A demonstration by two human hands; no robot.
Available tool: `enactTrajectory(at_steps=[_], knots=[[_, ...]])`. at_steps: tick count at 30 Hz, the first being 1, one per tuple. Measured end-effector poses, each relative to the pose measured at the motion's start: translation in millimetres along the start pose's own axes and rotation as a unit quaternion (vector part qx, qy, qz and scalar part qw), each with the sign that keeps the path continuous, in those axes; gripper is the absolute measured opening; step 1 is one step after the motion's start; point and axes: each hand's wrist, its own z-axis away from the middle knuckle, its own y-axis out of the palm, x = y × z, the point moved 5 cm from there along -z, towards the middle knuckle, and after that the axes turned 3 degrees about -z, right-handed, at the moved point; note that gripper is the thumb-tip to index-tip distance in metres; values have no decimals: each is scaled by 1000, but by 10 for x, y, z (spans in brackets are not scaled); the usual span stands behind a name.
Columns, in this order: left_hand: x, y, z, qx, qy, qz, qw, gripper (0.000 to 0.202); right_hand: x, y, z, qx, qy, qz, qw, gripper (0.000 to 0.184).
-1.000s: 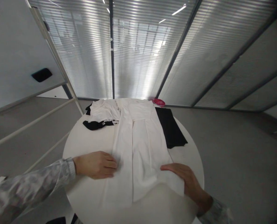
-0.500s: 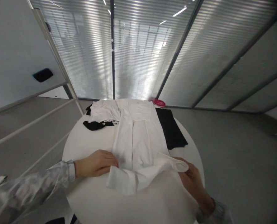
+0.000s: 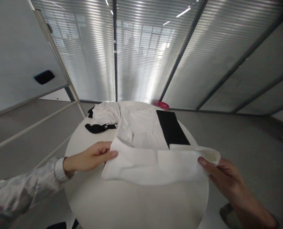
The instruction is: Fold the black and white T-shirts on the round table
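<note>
A long white garment (image 3: 143, 140) lies down the middle of a round white table (image 3: 131, 203). Its near end is lifted and doubled back over itself, stretched wide above the tabletop. My left hand (image 3: 93, 156) pinches the folded edge at its left corner. My right hand (image 3: 223, 175) grips the right corner, where the cloth curls over my fingers. Both hands hold the fold a little above the table, over the garment's middle.
A flat black cloth (image 3: 172, 128) lies right of the white garment. At the far left sit a crumpled white garment (image 3: 104, 113) and a black one (image 3: 97, 128). A pink dish (image 3: 162, 105) rests at the far edge. Glass walls with blinds stand behind.
Both hands went from lying flat on the garment's near end to gripping it. They have lifted that end and carried it away from me, doubling the garment over.
</note>
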Motion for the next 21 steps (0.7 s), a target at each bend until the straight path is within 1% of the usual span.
enactTrajectory(at_steps=[1,2,4,6,9,12,15,17,18,20,21], knots=[[37,-33,-44,-19,-7,1,1000,36,52,68,-61,9,24,-6,1000,32],[88,-97,-101,-52,-11,-6,999,37,91,136,-142,15,33,-7,999,34],[217,-276,-246,-131,-13,-29,991,41,94,252,-356,20,31,-10,999,39],[361,-461,-420,-191,-14,-41,981,47,-29,332,-613,28,41,-19,999,44],[573,-663,-688,-247,-12,-18,969,52,-339,387,-1008,35,73,-44,996,53],[788,-747,-917,-285,-13,67,956,46,-624,426,-1372,26,85,-54,995,54],[1015,-795,-1135,-320,-49,191,927,43,-810,515,-1729,22,100,-64,993,46],[1120,-861,-1320,-329,-81,253,906,44,-837,580,-2003,12,97,-92,991,40],[1140,-916,-1435,-327,-91,271,901,44,-815,608,-2157,7,89,-107,990,37],[1115,-1085,-1702,-329,-96,272,899,46,-715,640,-2496,-9,63,-129,990,31],[1075,-1197,-1843,-339,-94,248,902,47,-648,649,-2673,-15,48,-131,990,29]])
